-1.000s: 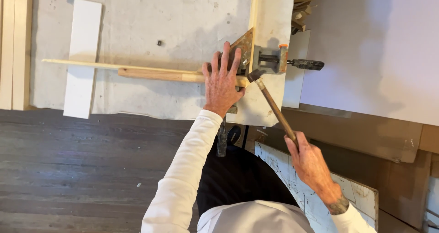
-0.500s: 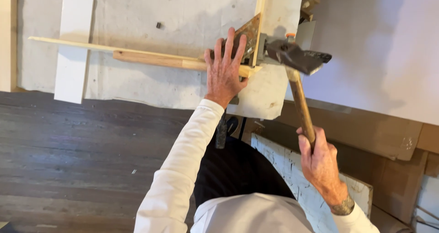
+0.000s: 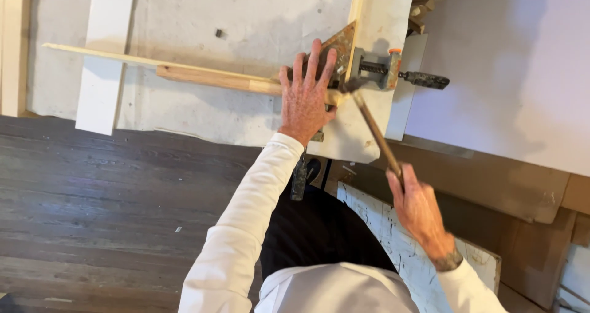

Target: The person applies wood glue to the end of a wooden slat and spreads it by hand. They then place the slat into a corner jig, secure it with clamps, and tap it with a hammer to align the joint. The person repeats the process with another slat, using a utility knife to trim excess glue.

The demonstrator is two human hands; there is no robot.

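A: Near first, right hand (image 3: pixel 418 205); what do I log?

B: Fingers curled shut round the one hammer (image 3: pixel 375 128) at its handle end; long axis runs up-left from them, head touching the joint.

A: Left hand (image 3: pixel 304 101)?

B: Nearer the joint; fingers spread flat, gripping nothing, pressing one wooden strip (image 3: pixel 209 77), lying leftward. Beyond the fingertips: one corner clamp (image 3: pixel 375 67); one white board (image 3: pixel 104 55) well left.
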